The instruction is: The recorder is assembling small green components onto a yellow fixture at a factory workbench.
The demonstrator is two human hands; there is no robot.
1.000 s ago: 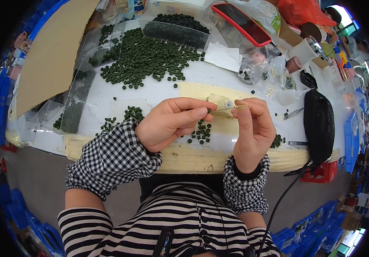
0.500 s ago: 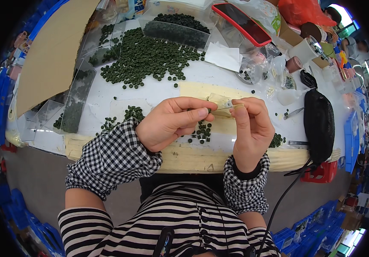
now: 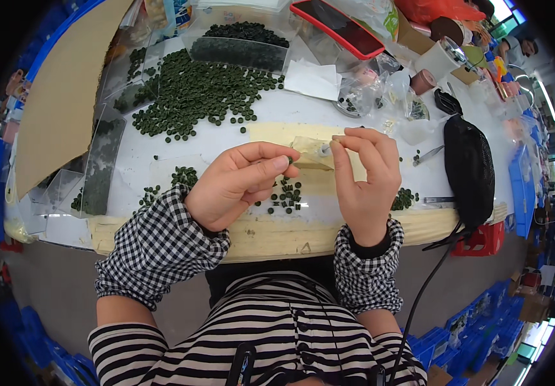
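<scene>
My left hand is closed in a pinch, with a small dark green bead between thumb and index finger. To its right, my right hand is raised with thumb and index fingertips pressed together. Whatever they hold is too fine to make out. Behind and between the hands lies a yellowish taped block with a small whitish piece on it. Below the fingertips, several loose green beads rest on the white tabletop. Another small bead group lies beside my left wrist.
A large spread of green beads covers the back left, near a clear bin of darker beads. Cardboard leans at the left. A red-cased phone, a white tissue, tweezers and a black pouch surround the work area.
My hands have drawn apart; the fine, thin thing seen between them before no longer shows clearly. The whole view has shifted, so the table appears further left.
</scene>
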